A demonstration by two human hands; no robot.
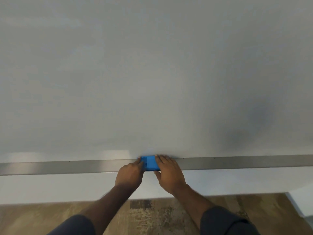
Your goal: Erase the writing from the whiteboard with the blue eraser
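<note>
The blue eraser (150, 163) lies on the metal tray ledge (237, 162) at the bottom edge of the whiteboard (152, 73). My left hand (130, 173) touches the eraser's left end with its fingertips. My right hand (169, 172) lies over the right end, fingers reaching past it to the board and thumb under the eraser's near edge. Both hands hold the eraser between them. The board surface looks blank, with no writing to be seen; a dark blurred shadow (254, 119) falls on its right part.
Below the tray runs a pale wall strip (50, 189). Under it lies a wood-pattern floor (160, 216). Dark sleeves cover my upper arms at the bottom of the view.
</note>
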